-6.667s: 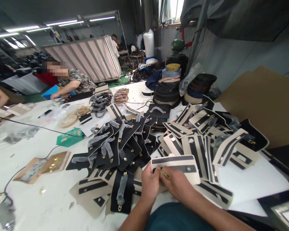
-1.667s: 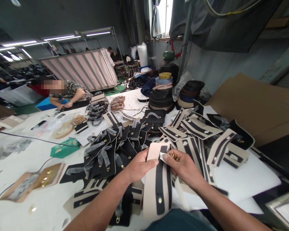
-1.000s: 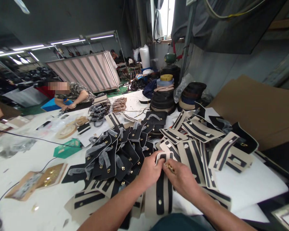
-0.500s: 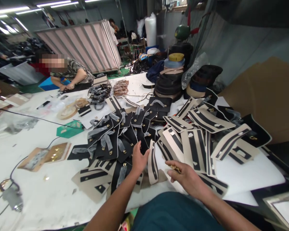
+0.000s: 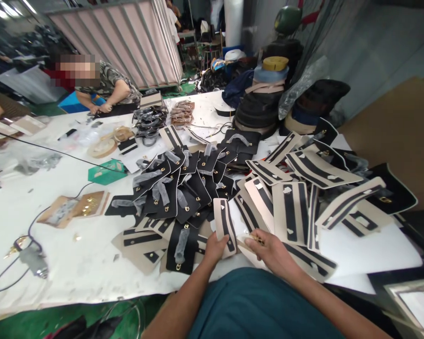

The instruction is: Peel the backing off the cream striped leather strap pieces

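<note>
My left hand [image 5: 216,248] grips the lower end of a beige panel [image 5: 223,219] with a black stripe, its thumb on the front face. Just to the right, my right hand [image 5: 268,249] is closed around small gold metal fittings [image 5: 257,239], whose exact kind is hard to make out. Left of my hands lies a heap of black bag flaps [image 5: 187,195] with plastic-wrapped handles and gold clasps. To the right spreads a pile of beige panels with black stripes [image 5: 290,212], some overlapping.
A box of gold fittings [image 5: 90,205] and a green piece [image 5: 108,172] lie on the white table [image 5: 74,263]. An electric tool with a cord [image 5: 33,261] is at left. Rolled strips [image 5: 259,103] stand at the back. Across the table a person in camouflage [image 5: 115,87] works.
My left hand has moved down from the panel's upper side and taken hold of its lower end. The panel is now raised and tilted. My view has dipped, showing the floor.
</note>
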{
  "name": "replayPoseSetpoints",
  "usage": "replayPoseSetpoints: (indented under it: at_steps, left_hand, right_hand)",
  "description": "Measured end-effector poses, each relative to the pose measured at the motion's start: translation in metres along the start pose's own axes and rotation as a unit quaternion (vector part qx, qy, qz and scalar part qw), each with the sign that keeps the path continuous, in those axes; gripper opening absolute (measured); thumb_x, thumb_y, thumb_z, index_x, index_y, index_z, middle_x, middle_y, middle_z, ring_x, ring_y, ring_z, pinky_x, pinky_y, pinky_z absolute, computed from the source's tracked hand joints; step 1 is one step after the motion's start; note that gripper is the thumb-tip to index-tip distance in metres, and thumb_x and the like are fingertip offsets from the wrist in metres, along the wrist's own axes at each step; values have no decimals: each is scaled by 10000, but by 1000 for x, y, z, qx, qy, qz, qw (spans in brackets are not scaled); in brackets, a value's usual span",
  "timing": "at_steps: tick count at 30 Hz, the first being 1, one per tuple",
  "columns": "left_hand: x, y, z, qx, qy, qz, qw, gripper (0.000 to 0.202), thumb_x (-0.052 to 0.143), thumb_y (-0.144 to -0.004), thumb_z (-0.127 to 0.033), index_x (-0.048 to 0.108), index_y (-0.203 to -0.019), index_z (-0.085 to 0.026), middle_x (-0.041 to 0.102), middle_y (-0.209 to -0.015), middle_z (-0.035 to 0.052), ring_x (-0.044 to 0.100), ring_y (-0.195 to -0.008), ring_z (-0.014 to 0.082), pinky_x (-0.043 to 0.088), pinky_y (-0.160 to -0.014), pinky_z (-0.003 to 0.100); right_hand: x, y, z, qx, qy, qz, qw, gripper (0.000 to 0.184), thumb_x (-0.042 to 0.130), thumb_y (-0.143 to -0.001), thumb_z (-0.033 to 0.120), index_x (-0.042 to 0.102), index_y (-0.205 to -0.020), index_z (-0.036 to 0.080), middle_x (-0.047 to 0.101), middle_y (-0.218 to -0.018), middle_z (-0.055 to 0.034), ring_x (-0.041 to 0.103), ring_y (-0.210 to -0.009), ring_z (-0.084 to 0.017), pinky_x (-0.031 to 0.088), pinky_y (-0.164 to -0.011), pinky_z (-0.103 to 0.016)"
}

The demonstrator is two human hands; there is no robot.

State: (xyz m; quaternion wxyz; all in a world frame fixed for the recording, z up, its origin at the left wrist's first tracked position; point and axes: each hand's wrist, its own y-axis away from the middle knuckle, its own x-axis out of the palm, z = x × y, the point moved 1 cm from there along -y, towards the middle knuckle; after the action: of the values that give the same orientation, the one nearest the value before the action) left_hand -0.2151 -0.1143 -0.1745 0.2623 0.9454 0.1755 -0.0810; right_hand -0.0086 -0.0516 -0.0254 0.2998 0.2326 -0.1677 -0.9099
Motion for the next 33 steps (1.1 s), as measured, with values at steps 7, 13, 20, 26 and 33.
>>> replayPoseSetpoints:
  at_steps: [7, 13, 20, 26, 33]
  left_hand:
    - [9, 14, -26, 22, 94, 31, 995, 443, 664, -845, -465, 730, -1146, -146, 771, -1157, 143, 708, -1112, 336, 548, -980, 465]
    - [7, 37, -85, 66, 140, 49, 987, 504, 645, -912, -495, 683, -1266, -139, 749, -1217, 154, 660, -1218, 331, 515, -1036, 452]
    - [11, 57, -125, 133, 119, 62, 982, 435, 625, -936, -438, 679, -1260, -154, 738, -1245, 128, 664, -1201, 305, 496, -1058, 422]
    - [18, 62, -136, 137, 65, 59, 987, 352, 746, -779, -278, 716, -1108, -153, 787, -1071, 99, 729, -978, 291, 567, -903, 397]
    - [35, 56, -128, 140, 58, 37, 988, 323, 677, -795, -222, 689, -1112, -164, 782, -1059, 94, 730, -967, 283, 559, -907, 392]
  right_hand:
    - [2, 0, -13, 23, -5, -9, 1000, 389, 580, -936, 567, 591, -786, 208, 550, -593, 52, 560, -566, -154, 406, -580, -259]
    - [2, -2, -12, 25, -4, -32, 999, 387, 571, -936, 563, 610, -800, 202, 566, -566, 53, 574, -545, -152, 423, -596, -263]
    - [2, -8, -13, 2, -2, -65, 998, 404, 584, -918, 578, 612, -768, 203, 579, -565, 38, 571, -558, -163, 396, -578, -271]
    - [0, -7, -17, -5, -15, -73, 997, 420, 589, -908, 611, 634, -794, 209, 597, -605, 29, 577, -583, -174, 380, -556, -272]
    - [-1, -2, -13, -91, 46, -92, 991, 372, 495, -996, 465, 467, -710, 229, 532, -645, 31, 531, -628, -166, 351, -606, -280]
